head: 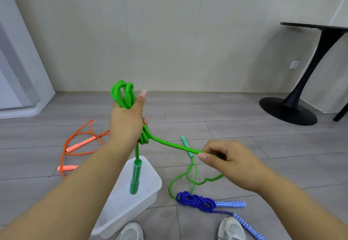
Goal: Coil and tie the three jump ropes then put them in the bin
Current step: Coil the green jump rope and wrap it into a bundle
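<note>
My left hand [127,124] grips a coiled bundle of the green jump rope [123,94], loops sticking out above the fist. One green handle [136,177] hangs below it over the white bin [150,189]. My right hand [224,159] pinches a taut strand of the green rope running from the coil; the slack trails to the floor, where the other green handle [187,146] lies. The blue jump rope [196,201] lies coiled on the floor to the right of the bin. The orange jump rope [79,143] is spread loose on the floor at left.
My two shoes [130,231] show at the bottom edge, beside the bin. A black pedestal table [301,81] stands at the far right. A white door frame [20,81] and the wall close the back and left.
</note>
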Motion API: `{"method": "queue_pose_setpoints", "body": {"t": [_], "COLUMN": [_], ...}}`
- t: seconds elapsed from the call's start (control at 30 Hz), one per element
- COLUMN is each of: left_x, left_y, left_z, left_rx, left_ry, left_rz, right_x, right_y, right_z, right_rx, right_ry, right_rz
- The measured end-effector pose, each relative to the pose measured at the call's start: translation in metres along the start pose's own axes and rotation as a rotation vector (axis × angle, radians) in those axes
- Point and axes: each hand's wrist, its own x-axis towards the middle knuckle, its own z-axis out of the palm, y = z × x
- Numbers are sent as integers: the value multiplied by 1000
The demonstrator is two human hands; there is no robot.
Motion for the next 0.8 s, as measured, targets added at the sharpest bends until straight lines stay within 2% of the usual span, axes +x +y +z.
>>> {"method": "queue_pose_setpoints", "body": {"t": [0.13,0.3,0.47,0.57,0.67,0.8], "left_x": [-12,-29,-40,-42,-44,-39], "left_y": [1,-4,-10,-8,-3,3], "left_z": [6,15,23,23,22,12], "left_rx": [229,373,386,311,284,378], "left_ry": [-72,-338,-510,-593,-765,-1020], "left_rz": [138,304,264,90,67,-17], "right_x": [4,20,35,42,46,46], "right_y": [-15,-30,-38,-38,-35,-26], "right_z": [5,14,18,18,15,8], "right_rx": [150,192,342,437,427,370], "right_ry": [123,245,429,491,506,445], "right_rz": [-193,-244,-114,-47,-38,-45]}}
